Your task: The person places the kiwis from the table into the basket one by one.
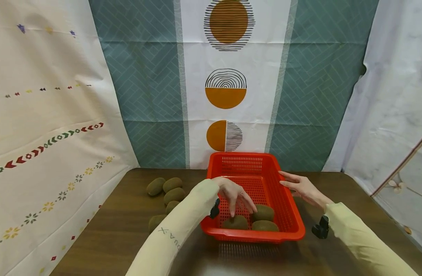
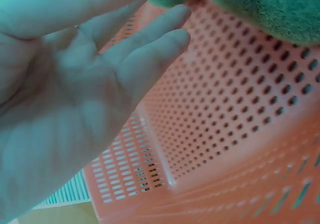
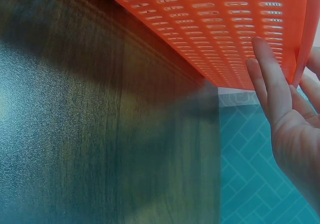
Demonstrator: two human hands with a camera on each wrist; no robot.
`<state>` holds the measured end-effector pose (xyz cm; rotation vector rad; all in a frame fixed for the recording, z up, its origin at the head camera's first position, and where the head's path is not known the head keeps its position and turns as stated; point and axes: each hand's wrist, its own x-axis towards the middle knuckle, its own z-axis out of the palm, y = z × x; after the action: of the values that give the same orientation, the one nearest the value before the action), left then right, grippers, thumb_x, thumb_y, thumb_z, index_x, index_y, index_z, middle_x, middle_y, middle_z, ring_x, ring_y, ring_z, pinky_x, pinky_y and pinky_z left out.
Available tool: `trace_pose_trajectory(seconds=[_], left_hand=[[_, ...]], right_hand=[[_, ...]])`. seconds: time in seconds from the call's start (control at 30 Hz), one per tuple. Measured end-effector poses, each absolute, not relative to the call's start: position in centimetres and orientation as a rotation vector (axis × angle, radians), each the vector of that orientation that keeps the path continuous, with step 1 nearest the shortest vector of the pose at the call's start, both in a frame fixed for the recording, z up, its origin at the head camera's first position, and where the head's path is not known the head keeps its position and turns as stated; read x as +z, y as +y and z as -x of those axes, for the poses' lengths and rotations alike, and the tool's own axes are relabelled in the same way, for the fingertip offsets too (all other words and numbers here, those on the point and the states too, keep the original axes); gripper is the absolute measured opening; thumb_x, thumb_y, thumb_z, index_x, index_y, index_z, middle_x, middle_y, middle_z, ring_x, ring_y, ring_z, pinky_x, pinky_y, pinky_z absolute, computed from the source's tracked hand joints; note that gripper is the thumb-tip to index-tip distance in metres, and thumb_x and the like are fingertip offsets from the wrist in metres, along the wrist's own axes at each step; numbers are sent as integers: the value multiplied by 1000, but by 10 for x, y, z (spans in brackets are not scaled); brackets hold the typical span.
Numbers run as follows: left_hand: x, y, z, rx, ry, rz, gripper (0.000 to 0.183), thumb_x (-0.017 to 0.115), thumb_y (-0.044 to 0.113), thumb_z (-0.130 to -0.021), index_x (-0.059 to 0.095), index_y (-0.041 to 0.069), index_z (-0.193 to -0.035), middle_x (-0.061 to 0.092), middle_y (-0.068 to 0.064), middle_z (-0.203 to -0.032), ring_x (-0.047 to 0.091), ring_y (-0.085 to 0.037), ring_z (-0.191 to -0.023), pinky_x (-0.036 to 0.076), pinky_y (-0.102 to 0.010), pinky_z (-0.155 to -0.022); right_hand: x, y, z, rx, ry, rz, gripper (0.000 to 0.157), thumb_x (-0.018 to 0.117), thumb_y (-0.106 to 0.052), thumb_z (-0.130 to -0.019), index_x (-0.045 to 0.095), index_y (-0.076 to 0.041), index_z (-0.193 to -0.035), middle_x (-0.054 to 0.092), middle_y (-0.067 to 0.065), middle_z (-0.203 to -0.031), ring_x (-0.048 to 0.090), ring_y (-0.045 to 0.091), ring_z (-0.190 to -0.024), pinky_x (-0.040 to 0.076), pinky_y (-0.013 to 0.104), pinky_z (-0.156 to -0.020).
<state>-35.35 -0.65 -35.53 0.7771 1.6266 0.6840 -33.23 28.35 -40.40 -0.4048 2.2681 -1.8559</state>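
A red plastic basket (image 1: 290, 209) with perforated walls stands on the table. Inside, at its near end, lie brown fuzzy kiwifruit (image 1: 265, 226). My left hand (image 1: 233, 193) reaches over the left side of the basket, its loosely bent fingers pointing down with the tips right at the kiwifruit. In the left wrist view the palm of that hand shows with nothing in it, and kiwifruit (image 2: 285, 8) appear at the top right. My right hand (image 1: 304, 188) holds the basket's right rim, with fingers on both sides of it; two fingers (image 3: 275, 83) lie along the outer wall.
Several more kiwifruit (image 1: 174, 195) lie grouped on the brown wooden table (image 1: 111, 230) left of the basket, partly hidden by my left sleeve. A patterned curtain (image 1: 149, 96) hangs behind the table, and light cloths hang along both sides.
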Motion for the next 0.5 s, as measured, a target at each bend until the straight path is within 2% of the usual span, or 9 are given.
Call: trace_pose_trajectory(seconds=[0.13,0.33,0.5], left_hand=[[-345,-13,356,787,1646,-897,57,60,-15,-78,48,3,-131,52,-6,-124,41,-24,-118,45,-32,-83],[-334,-29,359,928,1774,-1095,52,66,-1,-79,52,8,-129,55,2,-119,48,-15,-111,43,-30,-85],[-330,-47,359,1049,1873,-1152,50,67,2,-79,54,9,-127,55,4,-121,47,-12,-112,42,-30,-87]], right_hand=[[-405,283,333,-1856,2267,403,58,56,-17,-91,29,-1,-140,31,25,-137,44,39,-113,44,50,-79],[-406,283,333,-1852,2278,418,58,55,-17,-91,29,-1,-140,31,25,-137,45,37,-113,45,49,-79],[-406,285,333,-1848,2272,447,57,53,-16,-93,27,0,-141,30,26,-137,45,37,-113,44,50,-79]])
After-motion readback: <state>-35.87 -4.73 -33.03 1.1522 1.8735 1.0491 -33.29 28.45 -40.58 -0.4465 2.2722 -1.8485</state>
